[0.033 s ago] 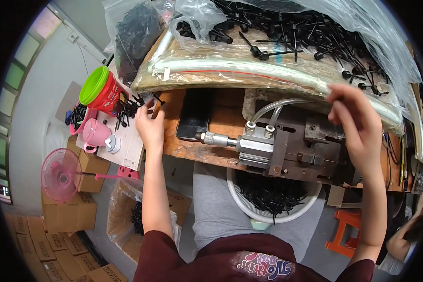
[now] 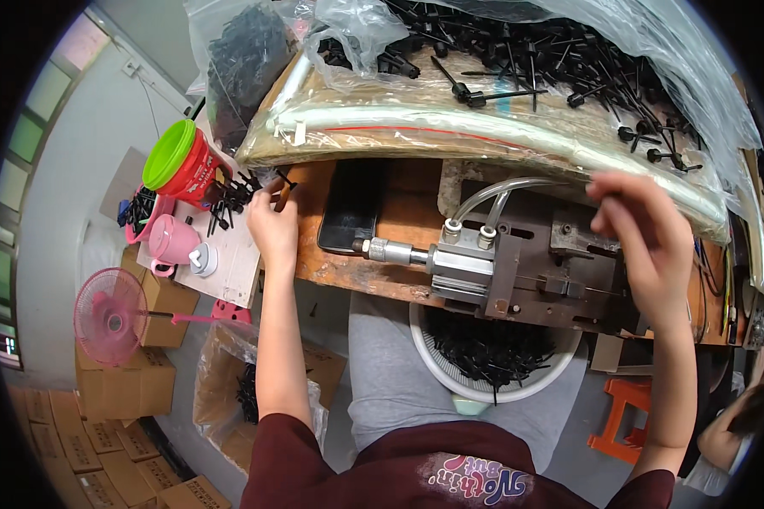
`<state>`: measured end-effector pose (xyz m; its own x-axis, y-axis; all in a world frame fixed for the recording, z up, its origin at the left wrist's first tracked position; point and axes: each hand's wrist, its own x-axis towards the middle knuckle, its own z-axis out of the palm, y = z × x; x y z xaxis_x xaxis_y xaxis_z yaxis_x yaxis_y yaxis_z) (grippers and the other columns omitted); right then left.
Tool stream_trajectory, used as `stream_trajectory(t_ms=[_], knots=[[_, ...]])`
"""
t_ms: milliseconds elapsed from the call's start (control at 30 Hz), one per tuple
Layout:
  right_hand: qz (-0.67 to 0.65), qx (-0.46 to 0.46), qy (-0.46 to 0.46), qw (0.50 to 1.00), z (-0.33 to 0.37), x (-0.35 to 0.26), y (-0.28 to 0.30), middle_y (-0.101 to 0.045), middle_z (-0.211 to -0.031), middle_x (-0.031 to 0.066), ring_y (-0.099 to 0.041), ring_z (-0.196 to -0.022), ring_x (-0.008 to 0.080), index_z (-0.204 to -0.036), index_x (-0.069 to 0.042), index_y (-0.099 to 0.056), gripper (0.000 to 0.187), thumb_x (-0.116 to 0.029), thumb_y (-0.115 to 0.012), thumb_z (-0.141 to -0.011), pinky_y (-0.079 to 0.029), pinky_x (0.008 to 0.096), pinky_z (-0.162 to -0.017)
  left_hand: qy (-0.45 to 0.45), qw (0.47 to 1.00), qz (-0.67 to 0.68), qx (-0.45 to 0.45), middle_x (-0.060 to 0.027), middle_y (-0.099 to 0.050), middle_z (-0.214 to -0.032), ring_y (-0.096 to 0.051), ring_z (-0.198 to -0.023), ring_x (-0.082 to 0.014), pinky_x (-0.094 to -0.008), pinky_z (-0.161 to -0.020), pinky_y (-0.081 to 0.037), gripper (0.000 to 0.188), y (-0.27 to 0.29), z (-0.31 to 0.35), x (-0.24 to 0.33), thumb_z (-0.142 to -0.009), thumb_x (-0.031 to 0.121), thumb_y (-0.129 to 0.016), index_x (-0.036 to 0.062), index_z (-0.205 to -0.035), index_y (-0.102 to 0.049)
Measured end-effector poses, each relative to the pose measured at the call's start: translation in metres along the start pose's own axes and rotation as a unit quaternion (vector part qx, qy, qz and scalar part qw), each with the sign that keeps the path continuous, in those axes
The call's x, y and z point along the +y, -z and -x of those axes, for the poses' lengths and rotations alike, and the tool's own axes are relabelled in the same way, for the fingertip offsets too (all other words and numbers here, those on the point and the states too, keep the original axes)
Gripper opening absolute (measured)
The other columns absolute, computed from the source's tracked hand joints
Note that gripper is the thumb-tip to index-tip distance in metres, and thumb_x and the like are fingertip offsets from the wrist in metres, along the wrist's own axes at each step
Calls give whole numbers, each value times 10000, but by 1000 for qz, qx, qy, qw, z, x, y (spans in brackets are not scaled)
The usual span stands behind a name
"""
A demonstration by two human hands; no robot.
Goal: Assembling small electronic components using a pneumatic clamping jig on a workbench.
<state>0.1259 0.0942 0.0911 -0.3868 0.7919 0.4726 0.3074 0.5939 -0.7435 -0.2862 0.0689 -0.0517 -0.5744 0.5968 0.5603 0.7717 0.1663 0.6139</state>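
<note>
A black stemmed plastic part (image 2: 288, 180) is just beyond the fingertips of the left hand (image 2: 272, 227), above the wooden bench (image 2: 311, 204). That hand points away from the body, back uppermost, thumb and fingers parted; I cannot tell whether they grip the part. More black stemmed parts (image 2: 222, 208) lie just left. The right hand (image 2: 652, 246) is raised over the far right of the metal fixture (image 2: 526, 284), wrist bent leftward, fingers curled toward the thumb; whether they pinch anything, I cannot tell.

Left hand (image 2: 273, 227) at 9 o'clock, beside black parts (image 2: 227, 204); right hand (image 2: 656, 246) at 3 o'clock, near a metal fixture (image 2: 530, 265).
</note>
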Motion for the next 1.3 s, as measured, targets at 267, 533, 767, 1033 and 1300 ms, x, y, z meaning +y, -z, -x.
stream_trajectory(t_ms=[267, 533, 767, 1033, 1300], knots=[[-185, 27, -197, 962, 78, -20, 6, -683, -825, 141, -677, -649, 162, -989, 85, -627, 154, 88, -634, -835, -540, 231, -583, -56, 993, 107, -3, -75, -633, -954, -605, -872, -126, -242, -731, -496, 156, 35, 35, 41, -941, 33, -573, -63, -1017, -669], [-444, 85, -287, 845, 113, 2, -25, -689, -852, 191, -695, -657, 217, -1024, 64, -596, 142, -46, -548, -948, -567, 278, -583, -219, 923, 229, -216, -95, -595, -994, -595, -830, -193, -300, -666, -517, 275, 89, 135, 175, -684, 44, -808, 46, -941, -710], [-505, 104, -293, 806, 125, 7, -39, -672, -817, 157, -616, -513, 145, -974, 8, -542, 192, -168, -474, -1009, -468, 229, -454, -259, 788, 374, -415, -191, -641, -1117, -669, -749, -184, -258, -599, -550, 359, 58, 163, 210, -612, 119, -858, 30, -935, -730], [-479, 109, -294, 820, 128, 9, -37, -665, -751, 155, -601, -486, 121, -931, -9, -521, 229, -208, -451, -1021, -463, 218, -452, -340, 784, 333, -398, -123, -703, -1053, -682, -718, -178, -259, -596, -542, 298, 53, 168, 213, -611, 84, -813, 25, -895, -746], [-473, 111, -295, 823, 130, 8, -39, -667, -760, 157, -613, -497, 128, -928, -2, -530, 228, -200, -460, -1017, -464, 214, -457, -339, 786, 333, -397, -117, -703, -1058, -681, -719, -178, -258, -601, -547, 282, 52, 170, 212, -600, 68, -805, 17, -870, -744]])
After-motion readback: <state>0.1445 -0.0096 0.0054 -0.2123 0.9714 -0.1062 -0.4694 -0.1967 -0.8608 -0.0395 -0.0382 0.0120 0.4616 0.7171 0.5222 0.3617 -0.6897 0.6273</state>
